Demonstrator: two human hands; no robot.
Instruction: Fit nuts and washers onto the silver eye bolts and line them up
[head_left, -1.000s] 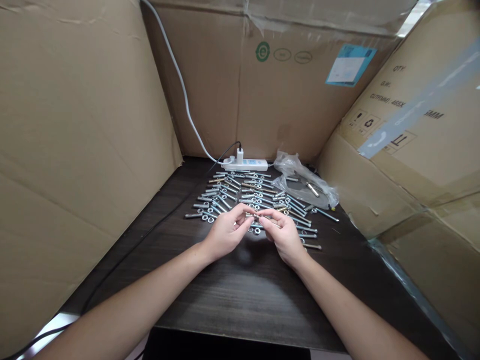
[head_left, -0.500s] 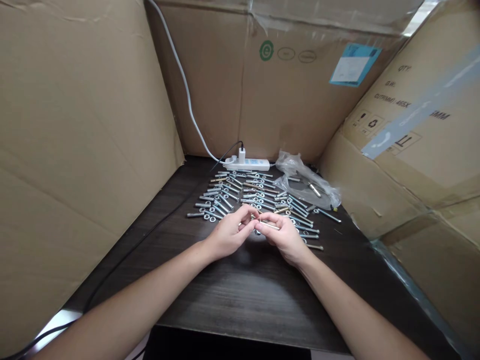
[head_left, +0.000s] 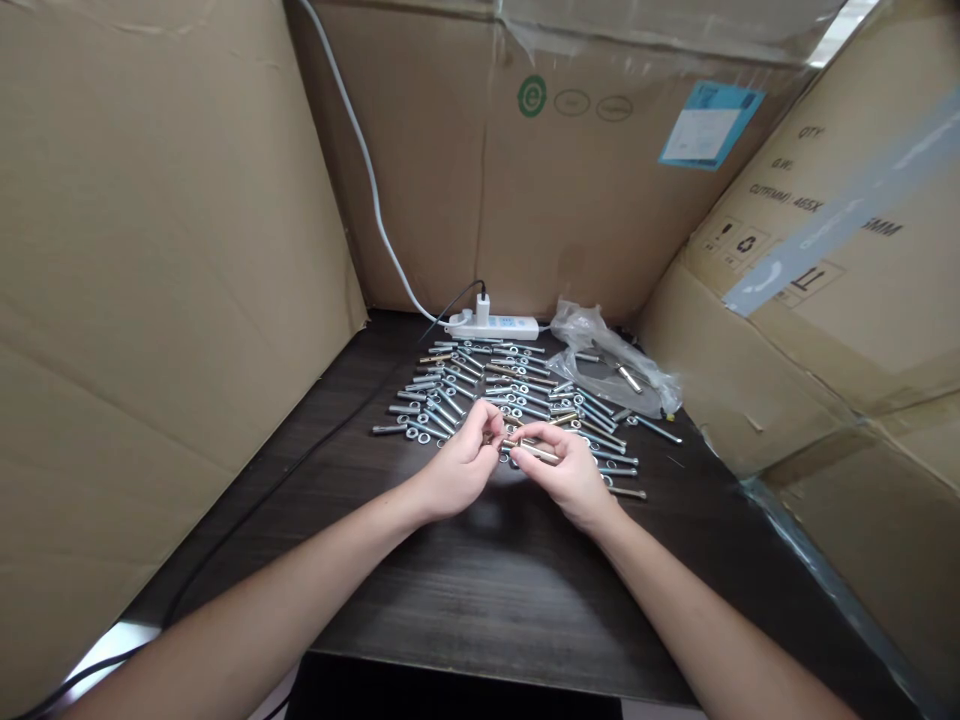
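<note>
Between thumb and fingers, my right hand (head_left: 571, 477) grips a brassy expansion bolt (head_left: 540, 454), whose threaded end points toward my left hand. My left hand (head_left: 461, 468) is pinched closed just off that threaded end, and its fingers hide whatever small part they hold. Both hands are over the near edge of a spread of metal parts. Steel bolts (head_left: 616, 460), grey metal sleeves (head_left: 389, 430) and washers (head_left: 424, 438) lie there in rough rows, partly covered by my hands.
A clear plastic bag (head_left: 600, 375) with some metal parts lies at the back right. Behind the rows is a white power strip (head_left: 510, 327) with a plugged-in charger. Cardboard walls (head_left: 420, 170) enclose the dark table (head_left: 450, 610). A black cable (head_left: 300, 465) crosses the left side.
My left hand has drawn slightly left, away from the right hand, so the bolt's threaded end now shows between them. The right hand has stayed nearly in place with the bolt.
</note>
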